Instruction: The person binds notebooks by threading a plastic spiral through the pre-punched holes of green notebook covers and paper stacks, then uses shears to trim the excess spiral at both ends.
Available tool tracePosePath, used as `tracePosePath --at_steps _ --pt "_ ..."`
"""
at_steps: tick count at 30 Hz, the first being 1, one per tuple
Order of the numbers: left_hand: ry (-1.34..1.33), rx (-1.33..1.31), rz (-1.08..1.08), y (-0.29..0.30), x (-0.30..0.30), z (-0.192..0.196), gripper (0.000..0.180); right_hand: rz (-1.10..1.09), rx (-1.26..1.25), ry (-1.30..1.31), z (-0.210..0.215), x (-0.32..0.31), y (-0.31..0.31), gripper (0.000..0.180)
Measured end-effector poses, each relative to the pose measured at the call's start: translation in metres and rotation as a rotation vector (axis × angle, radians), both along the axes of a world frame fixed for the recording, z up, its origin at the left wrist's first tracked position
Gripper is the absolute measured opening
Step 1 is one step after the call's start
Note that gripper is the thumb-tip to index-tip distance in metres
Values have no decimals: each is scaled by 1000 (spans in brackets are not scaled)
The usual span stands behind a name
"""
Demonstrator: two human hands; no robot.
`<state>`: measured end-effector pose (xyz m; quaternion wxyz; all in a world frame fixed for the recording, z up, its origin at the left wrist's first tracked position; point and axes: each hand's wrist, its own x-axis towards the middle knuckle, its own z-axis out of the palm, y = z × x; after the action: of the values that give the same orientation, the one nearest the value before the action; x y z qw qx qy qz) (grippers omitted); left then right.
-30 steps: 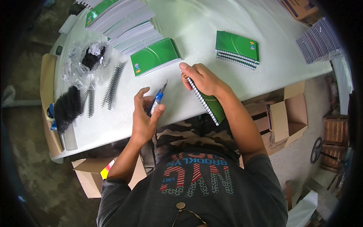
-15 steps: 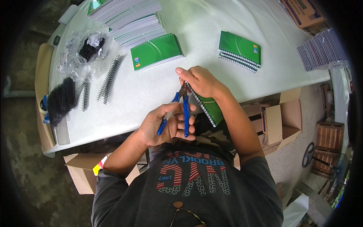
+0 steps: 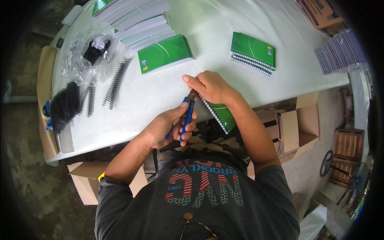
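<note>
Blue-handled cutting pliers (image 3: 187, 118) are gripped in my left hand (image 3: 168, 125), their handles squeezed nearly together. Their dark jaws meet the far end of the black spiral binding on a green notebook (image 3: 223, 113). My right hand (image 3: 214, 89) clasps that notebook by its far end, thumb stretched toward the jaws, and covers much of its cover. The notebook is tilted at the table's near edge, its coil side facing left. Whether the jaws have wire between them is too small to tell.
On the white-covered table (image 3: 160, 92) lie green-covered notebooks (image 3: 166, 55), a bound notebook stack (image 3: 254, 54), loose coils (image 3: 116, 82), dark coils (image 3: 66, 107) and a plastic bag (image 3: 86, 56). Coil-edged bundles (image 3: 342, 52) sit at right. Cardboard boxes (image 3: 298, 128) stand below the edge.
My left hand has closed around the pliers, bringing the spread handles closer together. The pliers have shifted slightly left. My right hand and the notebook have barely moved.
</note>
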<state>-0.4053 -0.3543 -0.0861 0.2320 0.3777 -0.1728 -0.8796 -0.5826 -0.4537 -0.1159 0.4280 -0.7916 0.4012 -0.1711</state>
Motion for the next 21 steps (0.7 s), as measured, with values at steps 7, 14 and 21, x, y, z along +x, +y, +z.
tracePosePath --at_steps 7,14,21 --pt "175 63 -83 -11 20 -3 55 -12 93 -77 7 -1 0 66" --pt "-1318 -1084 -641 -24 11 36 42 8 91 -140 -5 -2 -3 64" --pt "-1718 -1463 -601 -28 48 16 50 47 190 -252 -2 -5 -8 66"
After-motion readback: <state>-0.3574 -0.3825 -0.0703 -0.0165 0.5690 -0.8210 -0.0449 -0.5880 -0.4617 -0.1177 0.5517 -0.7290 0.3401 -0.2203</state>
